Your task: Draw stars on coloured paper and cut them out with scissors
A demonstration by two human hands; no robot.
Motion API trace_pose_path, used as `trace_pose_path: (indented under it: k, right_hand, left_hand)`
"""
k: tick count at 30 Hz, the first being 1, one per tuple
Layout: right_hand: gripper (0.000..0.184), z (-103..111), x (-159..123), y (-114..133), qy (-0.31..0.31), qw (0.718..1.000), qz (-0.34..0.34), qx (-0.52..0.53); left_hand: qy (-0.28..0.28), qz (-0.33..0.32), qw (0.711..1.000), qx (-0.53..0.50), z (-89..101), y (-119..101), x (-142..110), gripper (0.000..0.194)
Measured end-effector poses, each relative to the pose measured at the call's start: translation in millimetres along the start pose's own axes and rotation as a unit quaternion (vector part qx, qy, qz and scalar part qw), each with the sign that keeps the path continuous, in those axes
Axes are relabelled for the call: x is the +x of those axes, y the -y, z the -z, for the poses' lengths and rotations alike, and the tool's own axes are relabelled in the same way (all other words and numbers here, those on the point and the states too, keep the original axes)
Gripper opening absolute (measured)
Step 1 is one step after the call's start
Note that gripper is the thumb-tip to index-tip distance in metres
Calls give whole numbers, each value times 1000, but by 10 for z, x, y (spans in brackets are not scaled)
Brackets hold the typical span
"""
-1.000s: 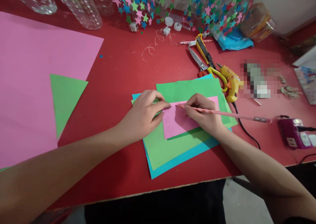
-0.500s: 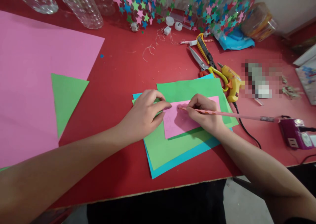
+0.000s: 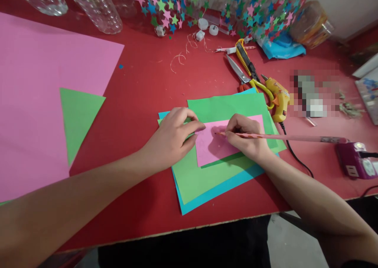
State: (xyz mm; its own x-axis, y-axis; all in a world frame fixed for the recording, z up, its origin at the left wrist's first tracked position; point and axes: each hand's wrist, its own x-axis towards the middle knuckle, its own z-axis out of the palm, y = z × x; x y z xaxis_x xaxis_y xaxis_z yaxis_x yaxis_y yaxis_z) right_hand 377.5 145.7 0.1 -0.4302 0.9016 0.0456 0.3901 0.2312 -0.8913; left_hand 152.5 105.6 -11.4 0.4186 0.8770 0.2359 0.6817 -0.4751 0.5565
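A small pink paper rectangle (image 3: 208,152) lies on a stack of green sheets (image 3: 191,183) and blue sheets (image 3: 193,209). My left hand (image 3: 177,140) has its fingers bent and drawn together at the upper left edge of the pink piece, gripping that edge. Held in a writing grip, a long pink pencil (image 3: 289,138) is in my right hand (image 3: 246,136), which rests on the pink piece. The pencil tip is at the paper's surface, near its middle. Faint marks show on the left part of the pink piece.
Behind the stack lie scissors (image 3: 238,71), a yellow cutter (image 3: 245,59) and a yellow glue gun (image 3: 280,98) with its cord. A large pink sheet (image 3: 32,102) covers the left side, a green triangle (image 3: 79,118) on it. Star-covered clear containers (image 3: 265,12) stand at the back.
My right hand and the pencil have shifted slightly right and down across the pink paper. My left hand stays at the paper's edge.
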Motion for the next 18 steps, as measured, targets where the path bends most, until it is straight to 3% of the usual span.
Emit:
trace_pose_path:
  k: [18]
  right_hand:
    - [18, -36, 4, 41, 0, 1000, 14, -21]
  left_hand:
    - [-1, 12, 1000, -2, -2, -7, 7, 24]
